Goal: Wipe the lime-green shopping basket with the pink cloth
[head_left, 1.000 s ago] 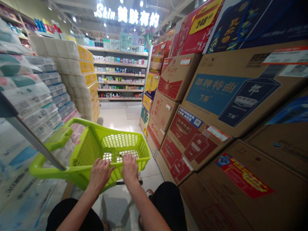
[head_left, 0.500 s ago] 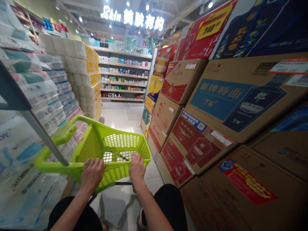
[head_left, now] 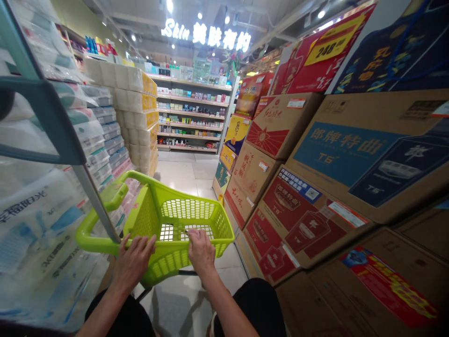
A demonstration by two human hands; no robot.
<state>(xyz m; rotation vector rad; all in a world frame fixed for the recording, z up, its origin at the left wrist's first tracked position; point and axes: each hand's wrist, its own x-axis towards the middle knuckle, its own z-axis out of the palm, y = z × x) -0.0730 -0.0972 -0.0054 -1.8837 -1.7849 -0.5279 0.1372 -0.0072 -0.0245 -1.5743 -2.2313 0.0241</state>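
Note:
A lime-green shopping cart (head_left: 164, 267) with a perforated plastic basket stands in front of me, turned sideways. The fingers of my left hand (head_left: 133, 260) curl over its near rim, close to the foot of a grey metal post (head_left: 100, 201). Farther right along the same rim, my right hand (head_left: 202, 252) is closed over the edge, its thumb side hidden. Through the basket's slots the pale floor shows. From the post's upper part a blue-grey handle frame (head_left: 70, 124) reaches toward the left edge of view.
Stacked liquor cartons (head_left: 336, 150) line the right side closely. On the left rise wrapped tissue packs (head_left: 31, 224) and a cream-and-yellow stack (head_left: 136, 107). A tiled aisle (head_left: 189, 171) leads to shelves (head_left: 192, 112) of small goods under a lit sign.
My view has turned slightly left, so the surroundings appear farther right. Along the cart's rim, my hands now sit a little closer to the grey post.

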